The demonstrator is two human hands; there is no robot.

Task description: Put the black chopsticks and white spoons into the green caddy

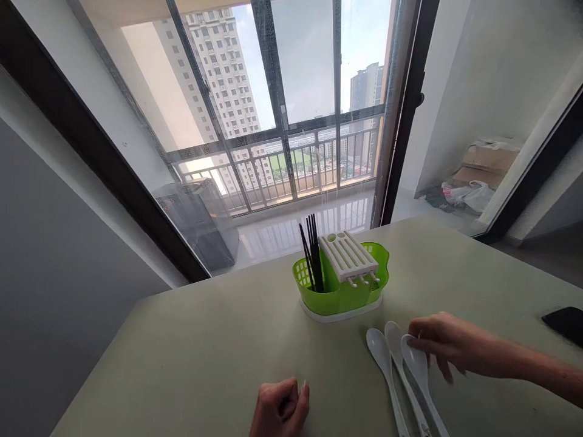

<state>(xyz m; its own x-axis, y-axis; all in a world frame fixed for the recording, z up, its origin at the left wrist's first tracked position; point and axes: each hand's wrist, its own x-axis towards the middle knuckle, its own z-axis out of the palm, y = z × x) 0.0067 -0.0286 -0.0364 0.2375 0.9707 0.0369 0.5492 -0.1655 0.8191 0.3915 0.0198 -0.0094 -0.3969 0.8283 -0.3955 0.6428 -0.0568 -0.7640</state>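
Observation:
Three long-handled white spoons lie side by side, bowls pointing away from me: a left spoon (379,349), a middle spoon (394,340) and a right spoon (415,364). My right hand (449,343) reaches in from the right, thumb and forefinger closed at the bowl tip of the right spoon. Its other fingers hang down beside that bowl. My left hand (279,408) rests at the bottom middle, curled into a loose fist with nothing visible in it. Beyond the spoons stands a green utensil basket (339,300) on a white base, with black chopsticks (314,258) upright in its left part.
A white slotted rack (348,255) with hooks sits across the basket. On the right edge of the pale table (204,364) lies a dark object (565,323). Behind the table are glass doors, a balcony railing (319,158) and a cardboard box (489,159) with plastic bags.

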